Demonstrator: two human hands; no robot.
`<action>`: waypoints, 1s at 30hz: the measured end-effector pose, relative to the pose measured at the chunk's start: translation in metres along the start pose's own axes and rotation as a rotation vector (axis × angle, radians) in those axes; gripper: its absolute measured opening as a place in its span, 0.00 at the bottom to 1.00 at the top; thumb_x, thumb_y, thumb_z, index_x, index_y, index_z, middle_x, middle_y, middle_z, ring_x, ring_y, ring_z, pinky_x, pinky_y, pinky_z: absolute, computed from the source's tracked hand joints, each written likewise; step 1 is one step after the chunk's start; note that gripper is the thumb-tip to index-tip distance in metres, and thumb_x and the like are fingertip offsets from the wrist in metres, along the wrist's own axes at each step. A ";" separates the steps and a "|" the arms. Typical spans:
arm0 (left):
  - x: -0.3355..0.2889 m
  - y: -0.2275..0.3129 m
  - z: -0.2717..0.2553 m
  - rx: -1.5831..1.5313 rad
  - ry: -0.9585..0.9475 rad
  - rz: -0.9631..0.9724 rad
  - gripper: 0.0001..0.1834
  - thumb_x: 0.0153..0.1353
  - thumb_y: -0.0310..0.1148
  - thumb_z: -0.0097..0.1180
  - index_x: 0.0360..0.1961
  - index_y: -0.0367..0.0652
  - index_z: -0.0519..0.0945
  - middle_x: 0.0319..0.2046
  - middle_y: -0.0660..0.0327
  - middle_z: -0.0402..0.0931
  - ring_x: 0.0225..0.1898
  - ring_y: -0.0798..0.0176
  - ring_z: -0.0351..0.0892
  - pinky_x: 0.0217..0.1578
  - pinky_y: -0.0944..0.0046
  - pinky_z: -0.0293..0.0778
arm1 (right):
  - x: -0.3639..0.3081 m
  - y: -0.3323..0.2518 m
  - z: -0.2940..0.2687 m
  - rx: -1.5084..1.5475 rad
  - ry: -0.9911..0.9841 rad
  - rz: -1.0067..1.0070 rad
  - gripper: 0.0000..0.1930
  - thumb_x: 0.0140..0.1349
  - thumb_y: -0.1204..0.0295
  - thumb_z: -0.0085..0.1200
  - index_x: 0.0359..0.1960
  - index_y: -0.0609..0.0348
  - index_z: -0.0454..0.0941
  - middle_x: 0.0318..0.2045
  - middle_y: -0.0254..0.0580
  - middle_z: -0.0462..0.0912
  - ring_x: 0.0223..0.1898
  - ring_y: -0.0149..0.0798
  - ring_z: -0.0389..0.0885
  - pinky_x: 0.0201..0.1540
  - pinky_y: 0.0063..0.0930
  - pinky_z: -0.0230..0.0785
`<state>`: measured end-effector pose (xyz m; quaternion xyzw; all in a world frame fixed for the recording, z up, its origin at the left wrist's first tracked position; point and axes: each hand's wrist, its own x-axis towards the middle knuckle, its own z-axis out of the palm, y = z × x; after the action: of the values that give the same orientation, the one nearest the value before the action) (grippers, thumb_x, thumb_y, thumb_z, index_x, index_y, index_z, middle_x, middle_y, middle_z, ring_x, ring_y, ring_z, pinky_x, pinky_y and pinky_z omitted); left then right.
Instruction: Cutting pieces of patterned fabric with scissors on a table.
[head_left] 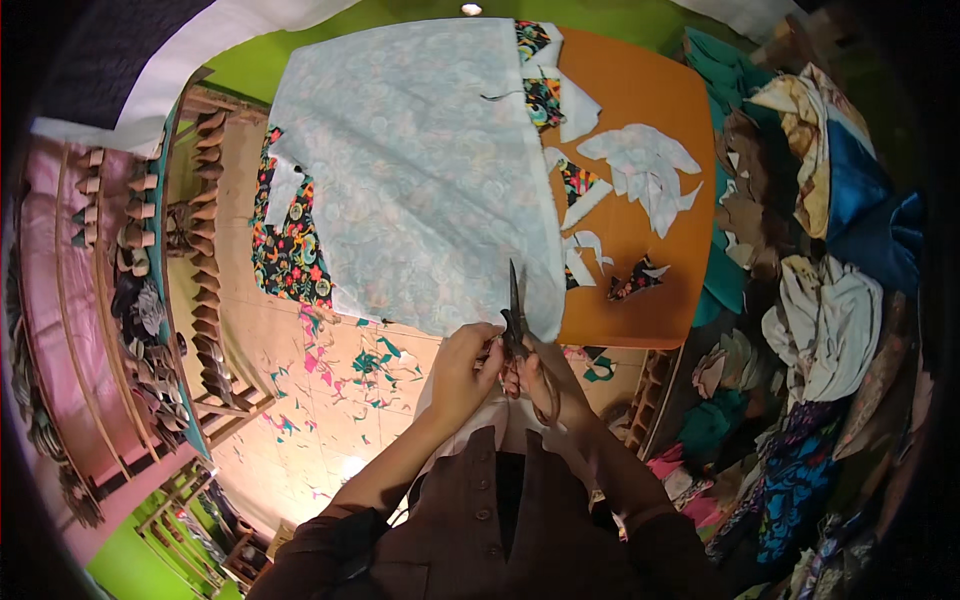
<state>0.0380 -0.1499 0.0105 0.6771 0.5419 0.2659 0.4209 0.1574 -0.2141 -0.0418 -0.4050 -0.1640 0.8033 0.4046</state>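
Observation:
My right hand grips a pair of dark scissors by the handles, with the blades pointing away from me over the near edge of the cloth. Close beside the scissors is my left hand, its fingers pinched together; whatever they hold is too small to make out. A large pale-backed fabric sheet covers most of the table, and its folded left edge shows a black floral print. Right of the sheet lie a floral-and-white cut piece, white scraps and a small dark floral scrap.
The orange table ends just ahead of my body. Fabric heaps crowd the right side. Racks of shoe lasts stand at the left. Pink and green snippets litter the floor.

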 end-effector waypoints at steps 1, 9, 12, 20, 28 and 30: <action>0.001 -0.001 -0.001 0.005 -0.017 0.004 0.08 0.49 0.22 0.52 0.33 0.36 0.73 0.30 0.55 0.72 0.30 0.55 0.73 0.28 0.64 0.69 | 0.000 0.000 0.003 0.014 0.009 -0.007 0.40 0.47 0.34 0.37 0.51 0.55 0.57 0.24 0.29 0.59 0.23 0.24 0.58 0.25 0.17 0.54; 0.008 0.001 -0.009 0.013 -0.103 -0.076 0.07 0.49 0.22 0.51 0.32 0.36 0.73 0.28 0.54 0.72 0.29 0.54 0.72 0.29 0.63 0.68 | 0.003 0.008 0.000 -0.478 0.016 -0.198 0.35 0.56 0.42 0.37 0.49 0.64 0.60 0.31 0.33 0.66 0.34 0.26 0.64 0.39 0.19 0.58; 0.007 -0.003 -0.017 0.108 -0.117 -0.013 0.08 0.47 0.21 0.51 0.32 0.36 0.72 0.28 0.54 0.72 0.29 0.54 0.72 0.29 0.63 0.68 | -0.008 0.006 -0.009 -0.209 -0.054 -0.041 0.33 0.57 0.42 0.35 0.51 0.61 0.57 0.27 0.30 0.62 0.26 0.23 0.59 0.26 0.17 0.56; 0.003 -0.011 -0.022 0.238 -0.133 0.303 0.11 0.46 0.23 0.54 0.33 0.36 0.73 0.30 0.54 0.72 0.31 0.53 0.72 0.30 0.61 0.69 | 0.001 -0.103 -0.019 -1.012 -0.367 0.108 0.17 0.62 0.56 0.39 0.39 0.58 0.64 0.20 0.34 0.63 0.23 0.27 0.61 0.27 0.17 0.57; -0.006 0.003 -0.016 0.218 -0.045 0.298 0.13 0.49 0.24 0.52 0.38 0.36 0.73 0.33 0.54 0.71 0.33 0.54 0.72 0.32 0.61 0.70 | 0.013 -0.117 -0.043 -0.907 -0.400 0.206 0.16 0.62 0.55 0.38 0.29 0.56 0.64 0.21 0.26 0.61 0.23 0.19 0.58 0.24 0.16 0.55; -0.007 0.002 -0.011 0.244 -0.004 0.255 0.13 0.50 0.26 0.51 0.39 0.37 0.72 0.34 0.54 0.71 0.34 0.54 0.72 0.32 0.61 0.70 | 0.015 -0.136 -0.031 -0.698 -0.218 0.473 0.16 0.62 0.55 0.38 0.30 0.56 0.64 0.21 0.26 0.61 0.23 0.18 0.60 0.23 0.15 0.57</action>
<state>0.0283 -0.1538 0.0186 0.7869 0.4791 0.2479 0.2995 0.2472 -0.1203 0.0116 -0.4567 -0.3702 0.8084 0.0288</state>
